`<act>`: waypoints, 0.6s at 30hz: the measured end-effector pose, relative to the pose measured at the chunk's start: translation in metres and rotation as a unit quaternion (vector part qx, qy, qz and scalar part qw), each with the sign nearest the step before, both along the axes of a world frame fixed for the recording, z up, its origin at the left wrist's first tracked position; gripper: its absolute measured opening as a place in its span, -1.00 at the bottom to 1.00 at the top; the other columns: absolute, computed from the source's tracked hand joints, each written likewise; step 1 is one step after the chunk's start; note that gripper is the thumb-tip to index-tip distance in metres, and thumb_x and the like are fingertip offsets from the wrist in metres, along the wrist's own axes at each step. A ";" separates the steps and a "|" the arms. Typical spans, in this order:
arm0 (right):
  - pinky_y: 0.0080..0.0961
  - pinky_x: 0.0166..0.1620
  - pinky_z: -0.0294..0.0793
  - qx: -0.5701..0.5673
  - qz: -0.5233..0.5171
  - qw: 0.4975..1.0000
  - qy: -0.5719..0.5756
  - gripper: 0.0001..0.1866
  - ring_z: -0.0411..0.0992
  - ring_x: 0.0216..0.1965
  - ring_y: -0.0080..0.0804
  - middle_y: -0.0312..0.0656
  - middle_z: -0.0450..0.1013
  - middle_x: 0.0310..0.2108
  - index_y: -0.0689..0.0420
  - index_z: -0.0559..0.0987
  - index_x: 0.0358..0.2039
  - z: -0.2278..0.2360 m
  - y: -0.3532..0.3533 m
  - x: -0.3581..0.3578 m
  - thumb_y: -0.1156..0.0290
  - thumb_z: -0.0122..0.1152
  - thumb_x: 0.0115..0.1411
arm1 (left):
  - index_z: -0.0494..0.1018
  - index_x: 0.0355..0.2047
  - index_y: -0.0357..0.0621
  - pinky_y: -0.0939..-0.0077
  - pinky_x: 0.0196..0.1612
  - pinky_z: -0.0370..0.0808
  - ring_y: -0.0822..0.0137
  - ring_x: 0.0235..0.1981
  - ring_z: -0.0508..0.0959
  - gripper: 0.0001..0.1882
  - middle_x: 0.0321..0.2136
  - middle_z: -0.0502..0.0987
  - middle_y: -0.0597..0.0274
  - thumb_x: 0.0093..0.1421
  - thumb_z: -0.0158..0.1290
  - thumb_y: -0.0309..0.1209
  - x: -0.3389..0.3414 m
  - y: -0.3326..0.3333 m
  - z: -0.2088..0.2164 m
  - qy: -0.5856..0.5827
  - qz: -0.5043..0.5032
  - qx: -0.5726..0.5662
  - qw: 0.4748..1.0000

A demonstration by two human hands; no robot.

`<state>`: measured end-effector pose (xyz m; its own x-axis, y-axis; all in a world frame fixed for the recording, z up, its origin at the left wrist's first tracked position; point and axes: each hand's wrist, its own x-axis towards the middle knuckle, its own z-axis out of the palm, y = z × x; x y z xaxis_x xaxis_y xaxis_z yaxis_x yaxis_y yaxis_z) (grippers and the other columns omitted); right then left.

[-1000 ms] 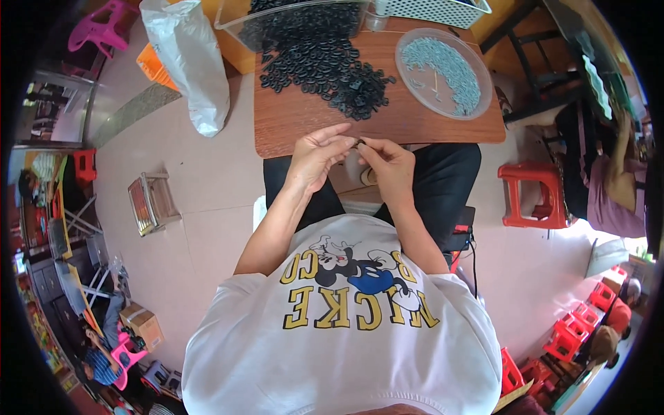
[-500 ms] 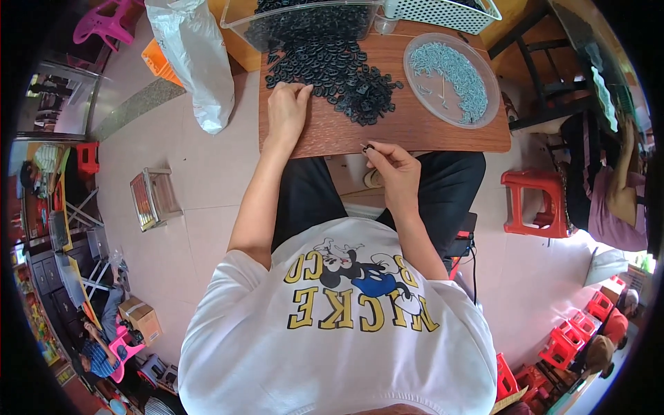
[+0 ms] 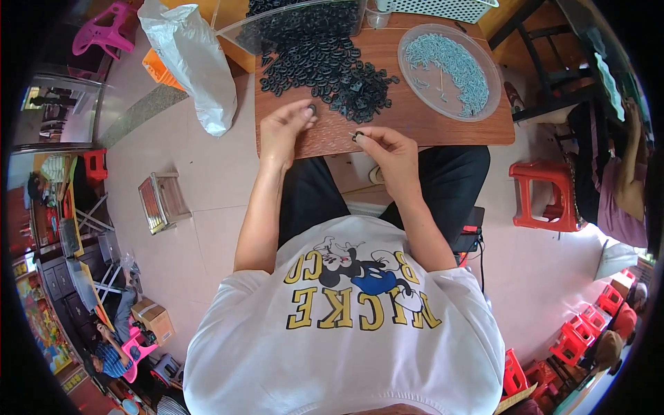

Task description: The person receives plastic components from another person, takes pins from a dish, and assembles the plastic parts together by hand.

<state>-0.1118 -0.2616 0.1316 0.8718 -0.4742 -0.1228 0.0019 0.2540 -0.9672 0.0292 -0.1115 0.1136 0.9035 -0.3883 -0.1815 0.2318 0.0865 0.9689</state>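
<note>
My left hand (image 3: 282, 135) is raised over the left part of the wooden table (image 3: 325, 142), its thumb and fingers closed on a small black ring-shaped plastic piece (image 3: 312, 109). Near the front edge, my right hand (image 3: 395, 158) pinches another small black piece (image 3: 357, 136) between thumb and fingertips. Its finer details are too small to make out. Just beyond both hands lies a loose pile of black plastic pieces (image 3: 360, 91). To its right, a round clear tray (image 3: 407, 69) holds many small silvery metal pieces (image 3: 474, 86) that look like screws.
A clear bin (image 3: 238, 34) with more black pieces stands at the back, a white perforated basket (image 3: 443, 8) at its right. Left of the table is a white sack (image 3: 200, 69). A red stool (image 3: 546, 197) and a seated person (image 3: 622, 197) are at the right.
My left hand has left the pile's edge and come nearer and right, a black ring-shaped piece now showing in its fingers. My right hand has shifted slightly left and farther from me.
</note>
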 end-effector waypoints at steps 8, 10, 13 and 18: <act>-0.76 -0.44 0.35 -0.085 -0.023 0.996 -0.001 -0.84 0.38 -0.52 -0.73 -0.34 0.51 -0.54 0.25 0.62 -0.35 0.015 -0.002 0.008 0.49 0.28 0.02 | 0.42 -0.09 -0.36 0.56 -0.13 0.55 0.33 -0.26 0.56 -0.72 -0.26 0.53 0.08 0.16 0.02 -0.61 -0.040 -0.007 0.023 0.206 -0.103 -0.193 0.954; -0.75 -0.44 0.36 -0.102 -0.028 0.994 0.006 -0.84 0.38 -0.52 -0.73 -0.32 0.51 -0.55 0.24 0.63 -0.36 0.016 -0.002 0.006 0.49 0.28 0.01 | 0.41 -0.09 -0.37 0.56 -0.13 0.55 0.33 -0.26 0.56 -0.72 -0.25 0.53 0.06 0.16 0.02 -0.60 -0.041 -0.009 0.024 0.202 -0.111 -0.199 0.952; -0.73 -0.43 0.37 -0.126 -0.019 0.992 0.018 -0.85 0.39 -0.53 -0.71 -0.30 0.52 -0.56 0.23 0.63 -0.37 0.018 -0.002 0.003 0.49 0.27 0.01 | 0.41 -0.08 -0.37 0.57 -0.14 0.55 0.33 -0.27 0.56 -0.71 -0.27 0.53 0.06 0.16 0.03 -0.60 -0.044 -0.009 0.027 0.198 -0.111 -0.200 0.953; -0.71 -0.43 0.39 -0.128 -0.024 0.991 0.019 -0.85 0.42 -0.52 -0.69 -0.28 0.53 -0.54 0.23 0.63 -0.37 0.018 -0.001 0.001 0.48 0.27 0.02 | 0.45 -0.10 -0.35 0.61 -0.19 0.53 0.40 -0.29 0.56 -0.72 -0.30 0.55 0.10 0.15 0.05 -0.58 -0.048 -0.010 0.028 0.117 -0.122 -0.139 0.976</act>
<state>-0.1108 -0.2625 0.1492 0.8441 -0.5356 -0.0256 -0.0296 0.0012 -0.9996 -0.0188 -0.1214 0.1415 0.7243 -0.6505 -0.2285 0.4903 0.2529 0.8341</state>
